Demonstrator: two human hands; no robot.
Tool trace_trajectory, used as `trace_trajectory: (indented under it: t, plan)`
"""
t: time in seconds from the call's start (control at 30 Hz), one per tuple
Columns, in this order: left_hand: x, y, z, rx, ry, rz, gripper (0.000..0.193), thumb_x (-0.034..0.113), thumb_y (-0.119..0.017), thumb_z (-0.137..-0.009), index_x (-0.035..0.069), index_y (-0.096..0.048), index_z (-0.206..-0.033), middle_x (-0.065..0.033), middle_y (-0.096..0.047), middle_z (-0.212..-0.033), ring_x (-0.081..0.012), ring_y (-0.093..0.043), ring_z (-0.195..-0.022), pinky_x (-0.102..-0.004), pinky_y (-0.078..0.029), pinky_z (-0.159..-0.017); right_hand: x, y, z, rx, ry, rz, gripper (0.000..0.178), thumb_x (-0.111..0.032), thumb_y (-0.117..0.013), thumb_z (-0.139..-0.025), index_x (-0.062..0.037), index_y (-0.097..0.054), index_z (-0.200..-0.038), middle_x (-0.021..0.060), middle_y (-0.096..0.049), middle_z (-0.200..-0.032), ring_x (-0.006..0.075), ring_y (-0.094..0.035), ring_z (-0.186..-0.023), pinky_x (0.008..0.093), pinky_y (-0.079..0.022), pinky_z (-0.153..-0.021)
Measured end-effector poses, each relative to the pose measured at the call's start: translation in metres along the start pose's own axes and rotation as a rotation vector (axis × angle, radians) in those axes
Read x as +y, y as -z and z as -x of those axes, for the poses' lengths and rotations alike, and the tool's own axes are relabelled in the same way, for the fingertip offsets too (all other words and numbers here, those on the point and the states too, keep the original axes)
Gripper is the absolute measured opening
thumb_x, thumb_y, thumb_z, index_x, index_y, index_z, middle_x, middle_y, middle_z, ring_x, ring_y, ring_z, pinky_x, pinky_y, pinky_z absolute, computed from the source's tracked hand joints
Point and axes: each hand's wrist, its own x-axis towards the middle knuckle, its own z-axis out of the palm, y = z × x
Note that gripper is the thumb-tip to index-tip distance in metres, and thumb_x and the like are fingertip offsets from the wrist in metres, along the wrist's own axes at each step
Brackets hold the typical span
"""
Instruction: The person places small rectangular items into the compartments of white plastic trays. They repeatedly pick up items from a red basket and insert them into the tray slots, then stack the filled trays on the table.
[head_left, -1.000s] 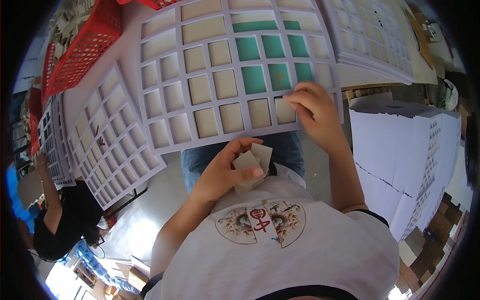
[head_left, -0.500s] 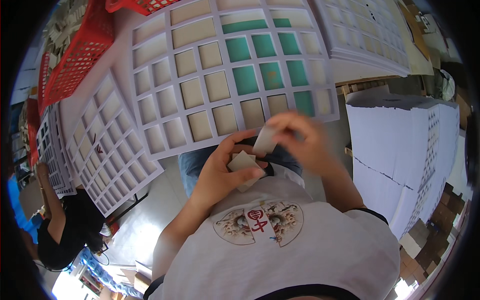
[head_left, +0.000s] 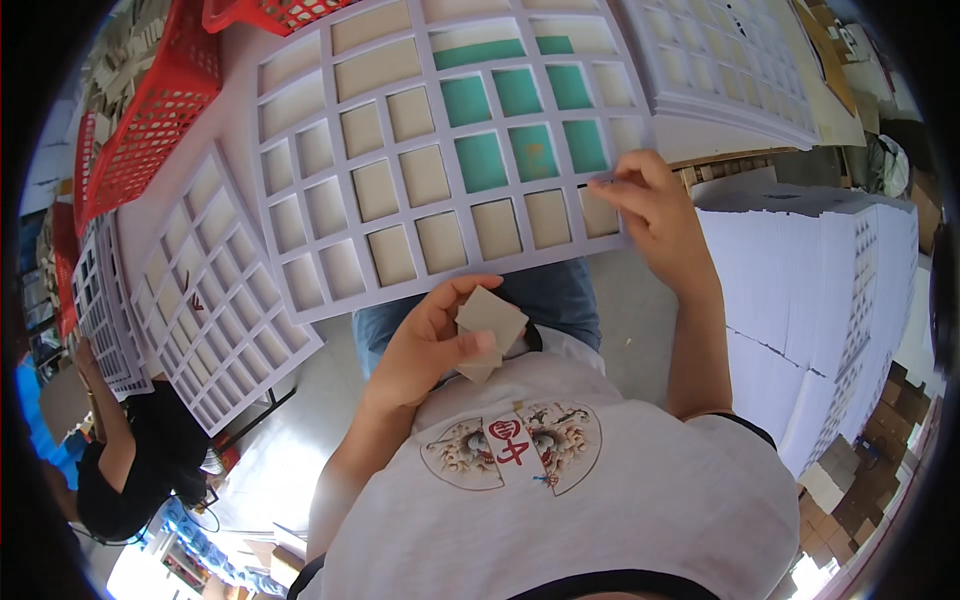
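My left hand point(head_left: 420, 345) is closed around a few small beige cardboard pieces point(head_left: 492, 318), the thumb lying across them, just in front of the frame's near edge. On the table rests a large white grid frame point(head_left: 355, 288) of square and rectangular compartments. Beige pieces sit in many of them, and teal backing shows in several at the right. My right hand point(head_left: 655, 215) is at the frame's near right, fingertips closed at the top edge of a beige cardboard piece point(head_left: 600, 215) lying in the last teal-backed compartment of the near row. The fingers partly cover it.
A second white grid point(head_left: 210, 300) lies angled at left, near a red basket point(head_left: 150, 130) full of beige pieces. More grids point(head_left: 730, 70) are stacked at far right. A tall white stack point(head_left: 790, 300) stands right. Another person's arm point(head_left: 115, 440) shows at left.
My right hand has moved from beside my left hand to the right and away from me, carrying a beige cardboard piece into the near-row compartment. The frame has shifted slightly left in view.
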Motion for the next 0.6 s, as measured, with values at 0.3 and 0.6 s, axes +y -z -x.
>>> trace_trajectory:
  t: [0.3,0.6]
  plan:
    - [0.006,-0.009,-0.002,0.113,0.042,-0.121,0.034,0.006,-0.073,-0.085,0.004,-0.059,-0.117,-0.0031,-0.066,-0.103,-0.0104,-0.063,-0.094,-0.0262,-0.051,-0.080,-0.058,-0.007,0.011,-0.044,0.046,-0.208,0.030,0.002,-0.065,-0.081,-0.0037,-0.069,-0.111,0.0125,-0.063,-0.097,0.0309,-0.058,-0.096,0.0387,-0.046,-0.083]
    - [0.015,-0.018,0.011,0.010,0.095,-0.193,0.046,0.000,-0.072,-0.081,0.001,-0.055,-0.124,-0.0082,-0.060,-0.115,-0.0169,-0.063,-0.102,-0.0281,-0.051,-0.086,-0.021,0.001,0.003,0.178,-0.301,-0.588,0.026,0.000,-0.062,-0.086,-0.0057,-0.068,-0.110,0.0012,-0.065,-0.092,0.0099,-0.055,-0.071,0.0231,-0.046,-0.065]
